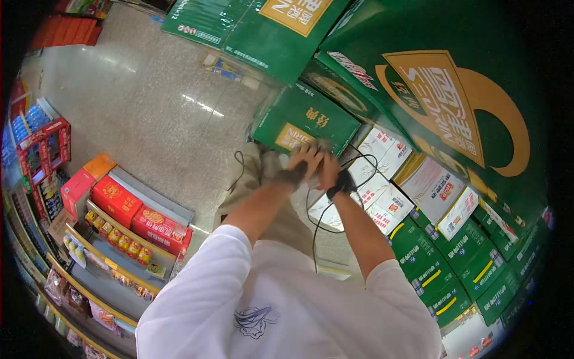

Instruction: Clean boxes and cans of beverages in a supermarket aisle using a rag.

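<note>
My left hand [306, 158] and my right hand [328, 169] are close together, or touching, over the near edge of a green cardboard carton [309, 114] with gold print. Both are somewhat blurred, and whether their fingers grip the carton does not show. Each wrist wears a dark band, and a thin black cable [320, 220] loops beside the right wrist. The carton lies low in front of my legs, against a larger stack of green cartons [358, 80]. White cartons [381, 152] with red print are stacked just right of my hands.
Green drink cartons [453, 264] are stacked at the right. Another large green carton [242, 36] stands ahead. Shelves [107, 251] of packaged food and red boxes [159, 224] stand at the left. Grey speckled floor [166, 103] shows at the upper left.
</note>
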Demonstrator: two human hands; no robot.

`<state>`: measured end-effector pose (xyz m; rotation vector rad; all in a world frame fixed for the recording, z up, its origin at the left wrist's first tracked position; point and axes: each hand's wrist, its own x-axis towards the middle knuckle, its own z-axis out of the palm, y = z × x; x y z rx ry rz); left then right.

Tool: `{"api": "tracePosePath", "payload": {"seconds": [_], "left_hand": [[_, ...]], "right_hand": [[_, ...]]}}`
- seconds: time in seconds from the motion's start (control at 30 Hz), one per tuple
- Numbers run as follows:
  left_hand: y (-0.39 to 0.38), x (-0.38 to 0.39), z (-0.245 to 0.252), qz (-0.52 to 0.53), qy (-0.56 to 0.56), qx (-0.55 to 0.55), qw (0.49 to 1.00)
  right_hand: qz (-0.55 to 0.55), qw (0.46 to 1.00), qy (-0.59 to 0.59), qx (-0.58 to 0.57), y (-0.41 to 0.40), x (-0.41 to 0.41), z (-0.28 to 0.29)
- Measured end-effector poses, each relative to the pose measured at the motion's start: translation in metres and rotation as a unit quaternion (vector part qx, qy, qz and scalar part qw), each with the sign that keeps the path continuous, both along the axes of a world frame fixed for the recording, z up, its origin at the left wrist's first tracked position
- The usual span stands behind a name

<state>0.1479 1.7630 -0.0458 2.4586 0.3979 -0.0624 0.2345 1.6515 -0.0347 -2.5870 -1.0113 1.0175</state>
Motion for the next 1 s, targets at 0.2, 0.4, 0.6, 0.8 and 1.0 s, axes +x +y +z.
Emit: {"api": "tracePosePath", "payload": {"seconds": [0.2,0.4,0.6,0.8,1.0], "left_hand": [[0.037,0.113,0.016,0.001,0.038,0.002,0.999],[0.014,0.030,0.016,-0.036,0.115,-0.044,0.992],[0.033,-0.056,0.029,0.110,0.190,-0.374,0.901],[0.079,-0.065,0.160,0.137,0.110,-0.862,0.475],[0.120,-0.102,0.211,0.199,0.054,-0.849,0.487]], "right_hand": [[-0.077,0.985,-0.132,0.082,0.047,0.085,0.000],[-0.050,0.991,-0.113,-0.049,0.028,0.022,0.033],[0.179,0.973,-0.024,0.145,0.026,-0.010,0.082],[-0.266,0.482,0.790,0.269,0.060,-0.026,0.182],[-0.401,0.672,0.556,0.282,0.021,-0.014,0.200]]}}
